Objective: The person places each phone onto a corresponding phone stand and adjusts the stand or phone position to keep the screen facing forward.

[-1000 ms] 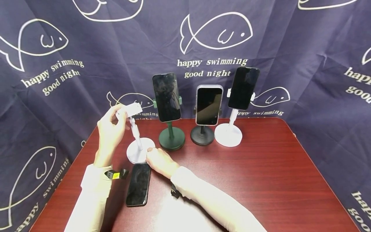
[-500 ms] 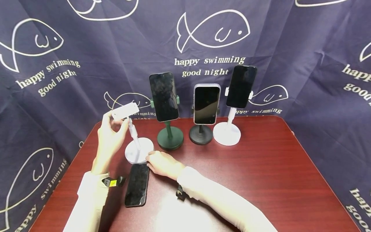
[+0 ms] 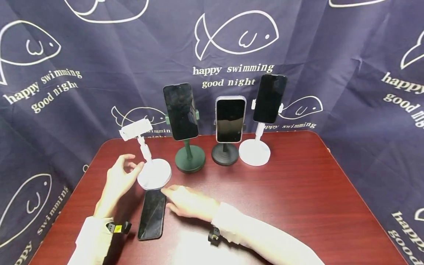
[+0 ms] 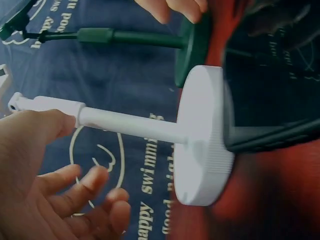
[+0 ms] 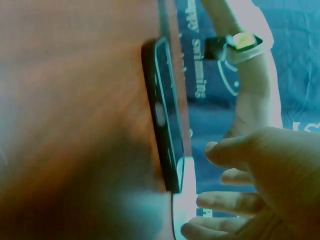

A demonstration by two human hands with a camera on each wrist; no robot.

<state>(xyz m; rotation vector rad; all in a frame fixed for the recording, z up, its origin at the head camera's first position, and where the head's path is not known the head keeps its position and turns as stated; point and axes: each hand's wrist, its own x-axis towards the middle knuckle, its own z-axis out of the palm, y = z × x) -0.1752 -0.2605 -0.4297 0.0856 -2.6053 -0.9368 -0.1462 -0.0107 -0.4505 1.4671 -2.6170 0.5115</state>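
A white phone stand [image 3: 154, 174] with an unfilled clamp head [image 3: 135, 129] stands at the table's left. Beside its post is my left hand [image 3: 120, 177], fingers loosely bent and apart. In the left wrist view the thumb overlaps the collar of the post [image 4: 132, 125], while the other fingers curl round nothing. A dark phone [image 3: 152, 215] lies flat, its top end right at the stand's base. My right hand [image 3: 190, 201] hovers over that end with relaxed fingers. The right wrist view shows these fingers [image 5: 227, 202] spread beside the base [image 5: 185, 200] and the phone's edge [image 5: 162, 120].
Further right stand a green stand [image 3: 190, 159] with a dark phone [image 3: 181, 112], a black stand [image 3: 225, 154] with a pale-cased phone [image 3: 230, 119], and another white stand [image 3: 254, 152] with a dark phone [image 3: 269, 99]. A fish-print curtain [image 3: 298, 36] hangs behind the red-brown table [image 3: 281, 195].
My left hand has let go of the clamp head and come down beside the post. My right hand has drawn back from the base toward the lying phone. The head view has shifted slightly.
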